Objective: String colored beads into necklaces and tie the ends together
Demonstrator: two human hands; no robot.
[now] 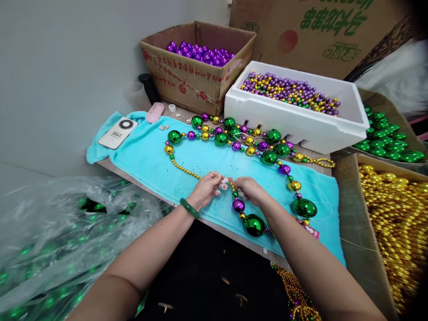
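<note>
A long strand of green, purple and gold beads (254, 225) curves over a turquoise towel (200, 165). Near the towel's front edge, my left hand (207, 189) pinches a small white piece (224, 184), with a green bangle on that wrist. Just to its right, my right hand (247, 188) is closed near the end of the strand, above a small green bead and a purple one. What its fingertips hold is too small to make out. Small gold beads (185, 170) run up to my left hand from the left.
Behind the towel stand a cardboard box (187, 84) of purple beads and a white foam box (287, 111) of mixed beads. Boxes of green beads (384, 133) and gold beads (397, 223) are at the right. A phone (117, 133) lies on the towel's left end.
</note>
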